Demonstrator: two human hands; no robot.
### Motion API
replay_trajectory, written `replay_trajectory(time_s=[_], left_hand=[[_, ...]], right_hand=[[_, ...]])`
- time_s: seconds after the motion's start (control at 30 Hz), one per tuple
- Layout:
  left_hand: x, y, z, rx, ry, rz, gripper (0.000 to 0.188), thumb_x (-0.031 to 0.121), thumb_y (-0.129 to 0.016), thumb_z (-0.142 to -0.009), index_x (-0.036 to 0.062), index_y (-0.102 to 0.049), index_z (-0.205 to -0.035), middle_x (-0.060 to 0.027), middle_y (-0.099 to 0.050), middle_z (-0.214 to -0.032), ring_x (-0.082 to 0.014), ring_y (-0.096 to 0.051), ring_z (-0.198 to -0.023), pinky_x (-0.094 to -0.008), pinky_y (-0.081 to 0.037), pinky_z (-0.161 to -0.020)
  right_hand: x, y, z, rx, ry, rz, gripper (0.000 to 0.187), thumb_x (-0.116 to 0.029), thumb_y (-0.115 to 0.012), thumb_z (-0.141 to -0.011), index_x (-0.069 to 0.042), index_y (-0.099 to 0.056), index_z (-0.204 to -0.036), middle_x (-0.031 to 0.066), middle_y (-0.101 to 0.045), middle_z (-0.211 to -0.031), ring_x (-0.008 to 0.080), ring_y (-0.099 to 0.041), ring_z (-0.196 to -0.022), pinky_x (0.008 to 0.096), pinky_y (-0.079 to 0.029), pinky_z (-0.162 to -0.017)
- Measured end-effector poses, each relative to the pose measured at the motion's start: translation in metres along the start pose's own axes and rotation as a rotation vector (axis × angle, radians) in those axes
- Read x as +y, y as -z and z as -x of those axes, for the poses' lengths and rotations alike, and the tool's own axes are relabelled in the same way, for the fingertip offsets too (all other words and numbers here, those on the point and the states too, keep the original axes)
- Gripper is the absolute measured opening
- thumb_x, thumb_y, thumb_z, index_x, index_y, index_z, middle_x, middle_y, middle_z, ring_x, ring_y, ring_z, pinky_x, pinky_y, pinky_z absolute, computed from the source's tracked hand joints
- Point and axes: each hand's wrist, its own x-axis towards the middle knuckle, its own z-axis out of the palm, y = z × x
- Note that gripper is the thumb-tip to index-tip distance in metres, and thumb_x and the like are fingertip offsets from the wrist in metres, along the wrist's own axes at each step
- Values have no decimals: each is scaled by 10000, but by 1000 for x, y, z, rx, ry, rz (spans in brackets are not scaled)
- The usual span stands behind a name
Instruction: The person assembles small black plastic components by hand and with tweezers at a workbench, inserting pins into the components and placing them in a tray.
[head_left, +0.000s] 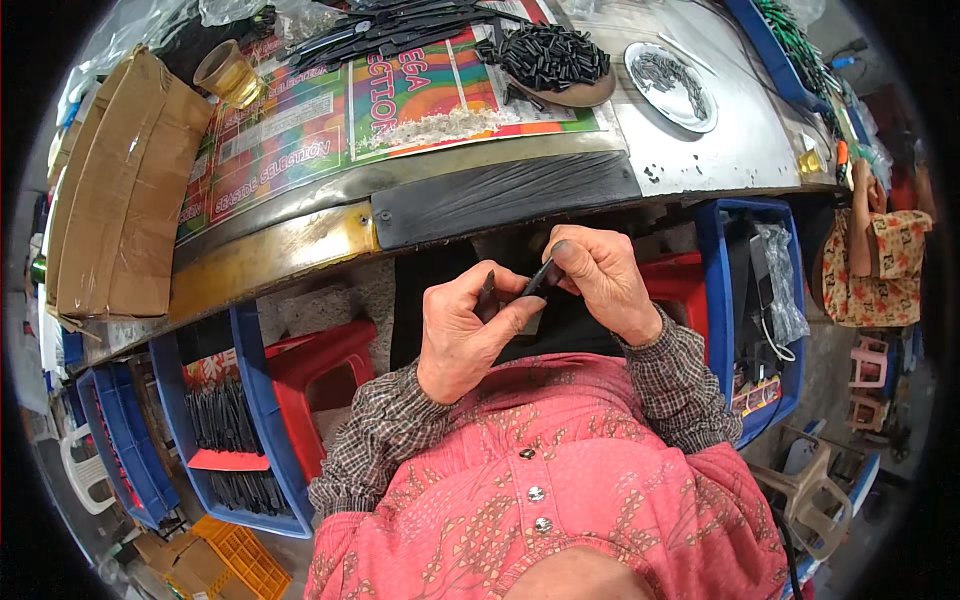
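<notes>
Small dark part [540, 280] mostly hidden within the grip of both hands, its shape unclear, black pieces on the metal plate [672, 85] too small to tell, blue crate [790, 60] cut off by the rim, neighbouring person [880, 250] partly out of view.

Both forearms come up from lower edge, sleeves checked, elbows bent, wrists meeting in front of chest, below the table edge. Left hand [462, 335] palm partly up, fingers curled inward, thumb [515, 312] stretched across toward the right hand, pinching something thin and dark. Right hand [598, 275] back facing camera, knuckles up, fingers folded down, thumb and forefinger tips pressed together on the same dark piece. Hands touching at fingertips. Both wrists slightly flexed, forearms converging in a V.
</notes>
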Motion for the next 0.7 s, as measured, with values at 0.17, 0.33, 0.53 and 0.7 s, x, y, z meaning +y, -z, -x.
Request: replay_trajectory(time_s=[0.17, 0.33, 0.53, 0.7], left_hand=[[4, 4, 2, -46, 91, -11, 149, -11, -733, -790, -8, -625, -892, 5, -623, -781, -39, -562, -705, -197, -466, -638], [3, 4, 2, -40, 90, -34, 158, -2, -743, -787, -3, -624, -890, 10, -619, -781, -34, -552, -704, -191, -457, -632], [-1, 4, 0, -58, 127, 190, 138, 53, -728, -818, -11, -622, -877, -1, -623, -712, -31, -549, -623, -187, -450, -560], [0, 8, -4, -117, 239, 271, 138, 61, -733, -815, -1, -620, -864, -4, -619, -722, -43, -552, -634, -198, -461, -581]], right_hand=[[-2, -2, 1, 40, -35, -13, 415, -312, -523, -985, 3, -541, -716, -14, -460, -611, 58, -407, -574, 232, -347, -508], [1, -2, 1, 44, -15, 9, 378, -291, -560, -966, 8, -555, -735, 0, -473, -622, 74, -429, -584, 243, -360, -518], [1, -3, 0, 32, 95, 169, 259, -197, -618, -920, 29, -585, -799, 38, -493, -652, 104, -440, -594, 261, -372, -528], [3, -3, 0, 47, 62, 130, 269, -196, -607, -930, 25, -575, -781, 26, -475, -642, 100, -428, -588, 260, -366, -525]])
